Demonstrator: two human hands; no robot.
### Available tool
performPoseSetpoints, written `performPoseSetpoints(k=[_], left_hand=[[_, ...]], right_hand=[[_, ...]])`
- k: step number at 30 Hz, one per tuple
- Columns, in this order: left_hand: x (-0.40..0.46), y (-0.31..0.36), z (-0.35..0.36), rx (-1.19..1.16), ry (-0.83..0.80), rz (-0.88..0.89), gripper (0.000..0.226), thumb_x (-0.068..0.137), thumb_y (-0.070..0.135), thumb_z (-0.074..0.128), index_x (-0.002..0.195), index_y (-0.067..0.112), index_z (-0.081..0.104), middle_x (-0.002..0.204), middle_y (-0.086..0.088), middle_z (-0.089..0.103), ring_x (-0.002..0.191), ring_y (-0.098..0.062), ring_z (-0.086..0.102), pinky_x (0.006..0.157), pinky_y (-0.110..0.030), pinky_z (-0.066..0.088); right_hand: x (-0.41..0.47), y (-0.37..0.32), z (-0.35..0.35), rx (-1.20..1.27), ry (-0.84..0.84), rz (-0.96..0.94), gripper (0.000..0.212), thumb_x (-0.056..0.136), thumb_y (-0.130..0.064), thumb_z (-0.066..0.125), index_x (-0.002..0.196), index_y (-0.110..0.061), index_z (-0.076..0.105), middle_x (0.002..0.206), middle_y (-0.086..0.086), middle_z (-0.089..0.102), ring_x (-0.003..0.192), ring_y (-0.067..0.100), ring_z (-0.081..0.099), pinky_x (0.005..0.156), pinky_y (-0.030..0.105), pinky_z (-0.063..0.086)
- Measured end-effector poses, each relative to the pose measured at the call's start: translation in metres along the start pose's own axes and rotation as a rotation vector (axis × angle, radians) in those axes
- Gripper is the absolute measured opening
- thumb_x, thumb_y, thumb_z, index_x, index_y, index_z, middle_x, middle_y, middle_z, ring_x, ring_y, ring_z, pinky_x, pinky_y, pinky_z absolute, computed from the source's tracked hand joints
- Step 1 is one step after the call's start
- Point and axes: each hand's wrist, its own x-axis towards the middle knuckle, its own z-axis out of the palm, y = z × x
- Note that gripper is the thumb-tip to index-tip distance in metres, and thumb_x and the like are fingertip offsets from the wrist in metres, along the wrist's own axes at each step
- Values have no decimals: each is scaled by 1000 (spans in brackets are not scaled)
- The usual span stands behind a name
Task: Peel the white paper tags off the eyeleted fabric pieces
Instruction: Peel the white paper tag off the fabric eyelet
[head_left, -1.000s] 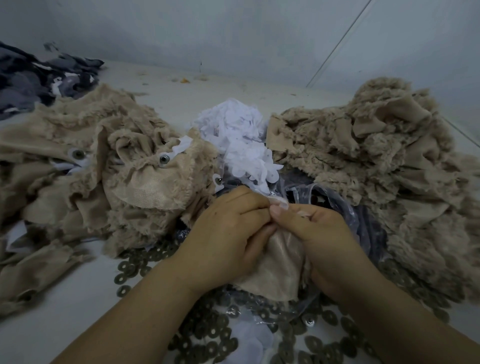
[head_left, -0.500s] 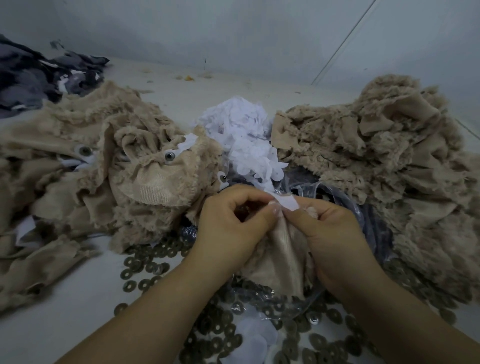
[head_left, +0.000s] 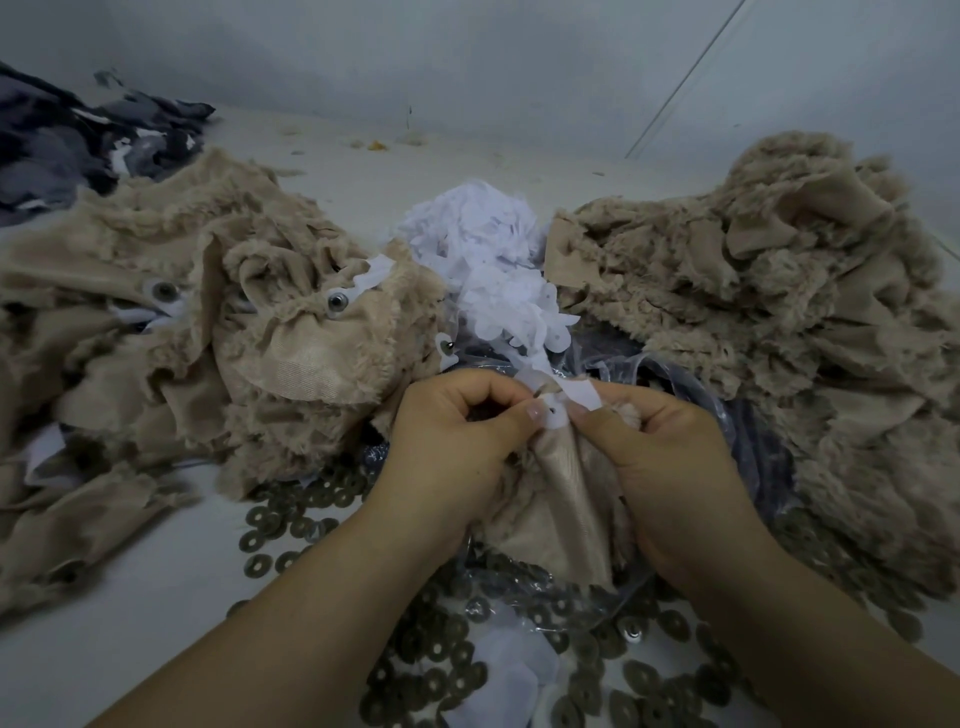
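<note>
both hands, left hand (head_left: 457, 441) and right hand (head_left: 670, 462), pinch one white tag (head_left: 574, 397) on one fabric piece (head_left: 566, 499).

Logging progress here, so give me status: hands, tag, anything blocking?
Left hand grips fabric piece. Right hand pinches white paper tag, partly lifted. Nothing blocking; peeled tags pile behind.

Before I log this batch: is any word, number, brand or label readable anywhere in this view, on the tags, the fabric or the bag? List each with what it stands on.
None: no readable text anywhere in this view.
The white paper tag pinched between left hand and right hand looks blank.
The pile of peeled tags shows only small punched holes.
The clear plastic bag shows no print.
</note>
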Motion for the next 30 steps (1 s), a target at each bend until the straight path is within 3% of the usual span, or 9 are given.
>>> performPoseSetpoints(k=[2,5,9,15,22,27,30], left_hand=[[0,1,0,16,15,15,18,84,0,71,69,10,73,77,-14,72,74,-24,67,75,-38,59],[-1,1,1,114,35,90,18,85,3,72,69,11,72,72,-14,70,66,-29,66,65,-36,58],[-1,1,2,205,56,146,21,86,4,71,66,10,69,61,-10,66,48,-11,56,47,-23,50],[-3,2,5,275,61,197,20,82,23,67,68,8,68,65,-8,67,62,-26,63,60,-40,55],[-3,1,4,285,79,144,22,88,7,68,67,6,64,49,7,54,45,0,46,45,-17,42],[-3,0,5,341,85,133,21,85,8,71,65,8,64,53,-1,59,45,-4,50,46,-21,44],[-2,-1,6,442,67,185,19,84,9,73,67,8,65,65,-5,62,61,-14,56,55,-30,48]], right_hand=[[0,0,0,-11,-1,-8,18,69,-24,75,85,-24,82,88,8,79,83,23,77,64,28,61],[0,1,0,-24,0,-13,15,74,-20,76,88,-23,82,88,9,79,83,24,77,64,29,61],[-1,1,1,-53,-16,-58,20,73,-24,77,93,-22,81,89,9,79,84,25,77,66,30,61],[-1,2,0,-45,-18,-42,23,68,-25,78,91,-24,82,87,10,79,81,26,77,64,31,61],[1,7,-1,-56,-28,-58,25,72,-26,79,96,-23,81,93,9,79,88,26,77,70,34,62],[3,11,-3,-46,-38,-38,32,67,-29,80,98,-20,80,97,10,79,93,27,76,74,36,62],[3,10,-5,-16,-37,-27,27,67,-23,78,94,-20,81,93,12,79,88,28,77,70,32,61]])
